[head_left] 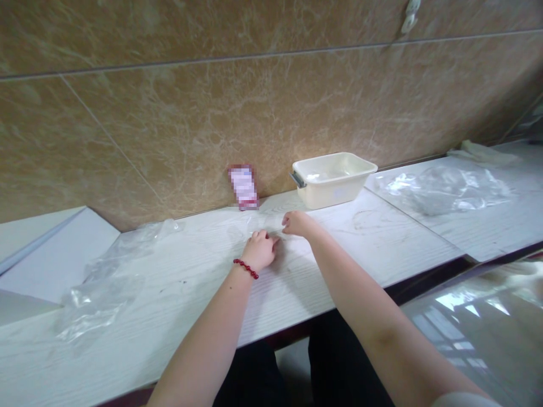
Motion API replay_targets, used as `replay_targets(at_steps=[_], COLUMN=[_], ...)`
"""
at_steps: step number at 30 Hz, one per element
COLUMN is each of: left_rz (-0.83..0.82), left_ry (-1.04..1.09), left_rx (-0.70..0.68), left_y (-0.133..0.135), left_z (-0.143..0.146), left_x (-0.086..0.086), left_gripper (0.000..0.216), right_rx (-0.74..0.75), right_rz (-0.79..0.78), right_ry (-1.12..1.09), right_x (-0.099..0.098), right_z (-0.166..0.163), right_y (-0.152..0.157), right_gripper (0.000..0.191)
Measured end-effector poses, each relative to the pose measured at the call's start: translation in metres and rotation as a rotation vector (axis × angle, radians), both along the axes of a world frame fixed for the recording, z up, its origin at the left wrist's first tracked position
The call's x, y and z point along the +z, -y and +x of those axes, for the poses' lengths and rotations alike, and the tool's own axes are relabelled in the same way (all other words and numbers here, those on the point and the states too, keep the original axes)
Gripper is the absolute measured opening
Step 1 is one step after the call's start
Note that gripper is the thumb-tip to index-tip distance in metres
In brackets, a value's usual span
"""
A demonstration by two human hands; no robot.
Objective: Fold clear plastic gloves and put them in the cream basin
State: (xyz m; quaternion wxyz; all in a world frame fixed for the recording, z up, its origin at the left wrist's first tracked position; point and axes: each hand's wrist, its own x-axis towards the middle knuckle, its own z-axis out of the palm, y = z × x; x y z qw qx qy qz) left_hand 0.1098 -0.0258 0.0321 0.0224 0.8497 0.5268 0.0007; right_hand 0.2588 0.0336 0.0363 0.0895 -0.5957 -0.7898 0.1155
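My left hand (261, 250), with a red bead bracelet (246, 268) at its wrist, rests low over the white wood-grain table (203, 254) with its fingers curled. Just right of it, my right hand (298, 223) is closed in a pinch, its fingertips turned toward the left hand. A faint piece of clear plastic (244, 227) lies by the left fingertips. Whatever the fingers hold is too small or too transparent to make out. Behind the hands, a phone-like object (244, 186) with a blurred face leans against the wall.
A cream plastic tub (333, 189) with a grey handle stands behind my right hand. Clear plastic bags lie at left (99, 299) and right (445, 186). An open white box (51, 254) sits far left. The brown marbled wall (190, 124) bounds the table's back.
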Motion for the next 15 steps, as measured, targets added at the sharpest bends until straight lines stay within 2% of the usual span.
replay_targets(at_steps=[15], left_rz=[0.013], left_ry=[0.042], left_rx=[-0.019], left_y=[-0.005], left_z=[-0.003], left_x=[-0.007], left_gripper=[0.036], right_rx=[0.055], right_rz=[-0.016], right_ry=[-0.15], right_x=[0.013], right_z=[-0.006], right_y=[0.013], right_gripper=[0.021])
